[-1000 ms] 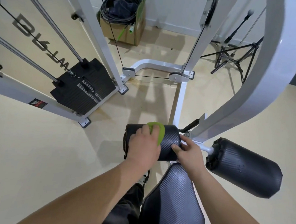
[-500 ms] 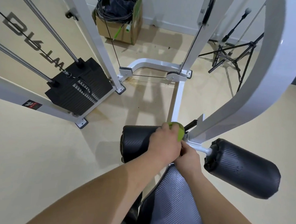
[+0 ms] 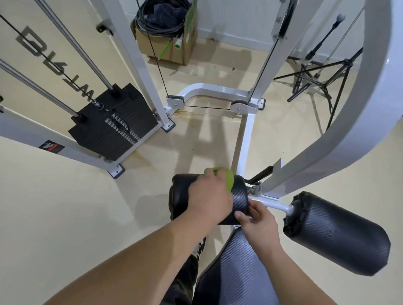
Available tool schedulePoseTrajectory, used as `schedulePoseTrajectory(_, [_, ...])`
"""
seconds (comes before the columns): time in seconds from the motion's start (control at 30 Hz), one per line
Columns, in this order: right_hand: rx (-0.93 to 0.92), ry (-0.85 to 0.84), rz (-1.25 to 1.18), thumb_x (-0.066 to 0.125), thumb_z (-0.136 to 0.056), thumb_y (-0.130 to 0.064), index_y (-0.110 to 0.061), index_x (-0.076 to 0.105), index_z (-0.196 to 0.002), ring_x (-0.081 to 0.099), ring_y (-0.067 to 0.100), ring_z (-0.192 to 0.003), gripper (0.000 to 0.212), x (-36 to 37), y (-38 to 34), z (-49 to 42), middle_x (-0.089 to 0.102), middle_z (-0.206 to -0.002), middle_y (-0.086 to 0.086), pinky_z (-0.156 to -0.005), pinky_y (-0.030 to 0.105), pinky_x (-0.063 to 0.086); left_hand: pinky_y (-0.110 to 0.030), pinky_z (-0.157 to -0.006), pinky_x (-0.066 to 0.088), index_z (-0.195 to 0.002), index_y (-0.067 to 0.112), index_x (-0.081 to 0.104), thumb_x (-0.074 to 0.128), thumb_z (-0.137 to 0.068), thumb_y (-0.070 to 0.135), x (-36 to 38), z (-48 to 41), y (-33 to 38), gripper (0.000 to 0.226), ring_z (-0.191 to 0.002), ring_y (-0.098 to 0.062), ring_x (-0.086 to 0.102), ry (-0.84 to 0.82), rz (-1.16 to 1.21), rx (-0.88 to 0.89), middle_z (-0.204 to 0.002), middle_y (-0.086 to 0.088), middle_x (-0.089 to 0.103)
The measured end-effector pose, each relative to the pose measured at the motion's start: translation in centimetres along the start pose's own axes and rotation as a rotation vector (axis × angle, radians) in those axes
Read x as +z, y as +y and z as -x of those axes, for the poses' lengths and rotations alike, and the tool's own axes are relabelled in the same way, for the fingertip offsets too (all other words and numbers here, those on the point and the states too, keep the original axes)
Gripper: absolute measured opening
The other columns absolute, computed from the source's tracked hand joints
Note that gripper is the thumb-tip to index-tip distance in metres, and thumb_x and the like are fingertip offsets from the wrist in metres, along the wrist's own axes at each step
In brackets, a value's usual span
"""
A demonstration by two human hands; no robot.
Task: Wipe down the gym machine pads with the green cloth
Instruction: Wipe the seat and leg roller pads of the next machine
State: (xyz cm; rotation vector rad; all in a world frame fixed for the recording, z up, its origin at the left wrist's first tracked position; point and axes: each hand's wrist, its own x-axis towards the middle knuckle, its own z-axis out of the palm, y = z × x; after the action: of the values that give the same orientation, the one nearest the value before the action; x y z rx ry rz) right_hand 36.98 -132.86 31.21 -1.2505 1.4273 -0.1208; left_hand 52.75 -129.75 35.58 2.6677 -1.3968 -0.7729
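Observation:
My left hand (image 3: 208,197) lies on top of the left black roller pad (image 3: 239,199) and grips the green cloth (image 3: 227,178), which shows past my fingers on the pad's far side. My right hand (image 3: 258,223) grips the pad's inner right end, fingers curled round its near edge. The right roller pad (image 3: 339,234) sticks out to the right, untouched. The black seat pad (image 3: 240,279) runs toward me below my hands.
The white curved frame arm (image 3: 353,114) rises at the right. A weight stack (image 3: 114,121) with guide rods stands at the left. A cardboard box (image 3: 164,46) of cables sits at the back, and black tripod stands (image 3: 318,74) at the back right.
My left hand slid the cloth right to the pad's inner end, then back left toward the middle. My right hand stayed at the pad's right end.

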Motion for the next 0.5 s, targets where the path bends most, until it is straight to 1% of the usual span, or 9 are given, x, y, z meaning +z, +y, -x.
schedulePoseTrajectory(0.07, [0.009, -0.037, 0.048, 0.078, -0.085, -0.005, -0.02, 0.071, -0.108, 0.075, 0.011, -0.098, 0.029, -0.4, -0.4, -0.6, 0.08, -0.101, -0.009, -0.101, 0.045, 0.056, -0.04, -0.077, 0.05, -0.137, 0.016, 0.042, 0.058, -0.091, 0.036, 0.3, 0.4, 0.4, 0.052, -0.11, -0.032, 0.057, -0.022, 0.002, 0.056, -0.125, -0.012, 0.053])
schedulePoseTrajectory(0.13, [0.02, -0.06, 0.078, 0.081, -0.083, -0.02, -0.027, 0.068, -0.099, 0.075, 0.014, -0.094, 0.022, -0.6, -1.5, -1.1, 0.079, -0.095, -0.009, -0.097, 0.046, 0.057, -0.042, -0.08, 0.051, -0.142, 0.019, 0.04, 0.056, -0.092, 0.039, 0.3, 1.3, -1.4, 0.056, -0.109, -0.031, 0.058, -0.004, 0.021, 0.111, -0.125, -0.01, 0.053])
schedulePoseTrajectory(0.17, [0.015, -0.065, 0.045, 0.08, -0.085, -0.026, -0.032, 0.066, -0.099, 0.074, 0.012, -0.094, 0.02, -0.5, -2.0, -1.4, 0.078, -0.095, -0.013, -0.095, 0.044, 0.057, -0.041, -0.08, 0.05, -0.143, 0.02, 0.04, 0.055, -0.093, 0.042, 0.4, 2.2, -2.5, 0.057, -0.106, -0.029, 0.058, 0.004, 0.022, 0.15, -0.123, -0.008, 0.053])
schedulePoseTrajectory(0.23, [-0.019, -0.06, -0.036, 0.075, -0.091, -0.022, -0.038, 0.065, -0.111, 0.071, 0.005, -0.1, 0.027, 0.0, -2.4, -1.3, 0.073, -0.106, -0.02, -0.099, 0.039, 0.055, -0.04, -0.078, 0.049, -0.144, 0.022, 0.042, 0.053, -0.092, 0.045, 0.9, 4.6, -4.6, 0.058, -0.101, -0.026, 0.06, 0.006, 0.007, 0.223, -0.118, -0.004, 0.056])
schedulePoseTrajectory(0.3, [-0.036, -0.044, -0.059, 0.074, -0.093, -0.016, -0.034, 0.064, -0.132, 0.069, 0.006, -0.11, 0.045, 0.4, -1.5, -1.3, 0.073, -0.119, -0.015, -0.107, 0.041, 0.052, -0.039, -0.076, 0.049, -0.141, 0.025, 0.044, 0.053, -0.09, 0.048, 1.8, 6.6, -6.4, 0.057, -0.096, -0.024, 0.062, -0.022, -0.071, 0.276, -0.113, -0.001, 0.058])
schedulePoseTrajectory(0.33, [-0.032, -0.045, -0.06, 0.074, -0.093, -0.015, -0.034, 0.062, -0.137, 0.069, 0.006, -0.113, 0.05, 0.4, -1.2, -1.1, 0.073, -0.123, -0.013, -0.109, 0.041, 0.051, -0.038, -0.074, 0.05, -0.138, 0.026, 0.046, 0.052, -0.087, 0.049, 2.0, 7.0, -7.3, 0.056, -0.092, -0.023, 0.062, -0.008, -0.099, 0.28, -0.109, 0.0, 0.058])
schedulePoseTrajectory(0.37, [-0.033, -0.049, -0.055, 0.073, -0.093, -0.016, -0.037, 0.061, -0.139, 0.068, 0.006, -0.115, 0.052, 0.4, -0.6, -1.2, 0.072, -0.126, -0.011, -0.111, 0.041, 0.05, -0.038, -0.07, 0.051, -0.134, 0.026, 0.048, 0.05, -0.085, 0.05, 2.0, 7.0, -8.0, 0.054, -0.087, -0.023, 0.063, 0.032, -0.099, 0.261, -0.103, 0.001, 0.058])
schedulePoseTrajectory(0.43, [-0.035, -0.055, -0.034, 0.073, -0.093, -0.021, -0.042, 0.059, -0.14, 0.067, 0.006, -0.117, 0.053, 0.3, -0.4, -1.0, 0.069, -0.131, -0.009, -0.112, 0.04, 0.048, -0.039, -0.065, 0.053, -0.128, 0.021, 0.053, 0.047, -0.086, 0.048, 1.4, 6.3, -9.0, 0.051, -0.08, -0.025, 0.062, 0.128, -0.043, 0.149, -0.096, -0.001, 0.059])
schedulePoseTrajectory(0.5, [-0.053, -0.053, -0.025, 0.073, -0.093, -0.021, -0.036, 0.059, -0.142, 0.066, 0.008, -0.119, 0.052, 0.3, -0.6, -1.3, 0.069, -0.129, -0.01, -0.112, 0.039, 0.048, -0.04, -0.068, 0.053, -0.127, 0.016, 0.054, 0.053, -0.09, 0.043, 0.5, 4.7, -8.5, 0.045, -0.085, -0.027, 0.061, 0.17, 0.058, -0.021, -0.1, -0.005, 0.059])
